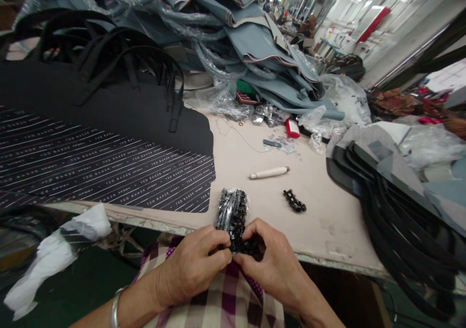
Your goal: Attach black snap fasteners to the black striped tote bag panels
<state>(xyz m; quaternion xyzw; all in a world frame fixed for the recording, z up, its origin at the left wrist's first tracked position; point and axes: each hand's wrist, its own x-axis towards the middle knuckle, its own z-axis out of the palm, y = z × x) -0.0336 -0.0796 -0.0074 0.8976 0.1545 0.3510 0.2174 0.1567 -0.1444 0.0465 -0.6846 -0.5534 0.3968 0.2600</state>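
A clear plastic bag (232, 211) packed with shiny small black pieces lies over the table's front edge. My left hand (198, 255) pinches its near end from the left, thumb against fingers. From the right, my right hand (271, 262) curls round the same end, thumb and forefinger bent in on the bag and on some black pieces beside it. What exactly lies between the fingertips is partly hidden. A short strip of similar black pieces (294, 201) rests on the table to the right. Beyond the bag is a whitish stick-like tool (269, 173).
Black printed panels with handles (109, 167) cover the left side. Blue-grey bag pieces (251, 41) with plastic-wrapped handles are heaped at the back. Black strapped pieces (378, 187) hang over the right edge. A red-and-white item (292, 128) stands near scattered small bits (286, 145).
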